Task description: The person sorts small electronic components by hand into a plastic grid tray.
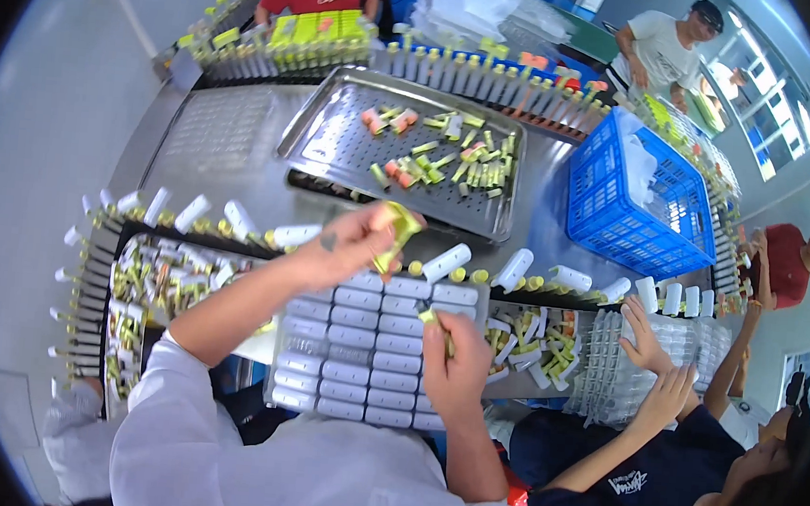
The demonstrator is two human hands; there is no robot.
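My left hand (348, 246) is raised above a clear tray of white tubes (359, 354) and grips several small yellow-green tubes (397, 231). My right hand (454, 357) rests on the right part of that tray, pinching one yellow-green tube (430, 318) against a row of white tubes. The tray's rows are filled with white tubes lying side by side. Loose yellow-green and white pieces (536, 344) lie in a bin just right of my right hand.
A perforated metal tray (337, 143) with scattered green and orange tubes sits beyond. A blue plastic crate (633, 200) stands at right. A conveyor of white caps on pegs (537, 268) rings the station. A seated person's hands (653, 363) work at my right; others stand farther off.
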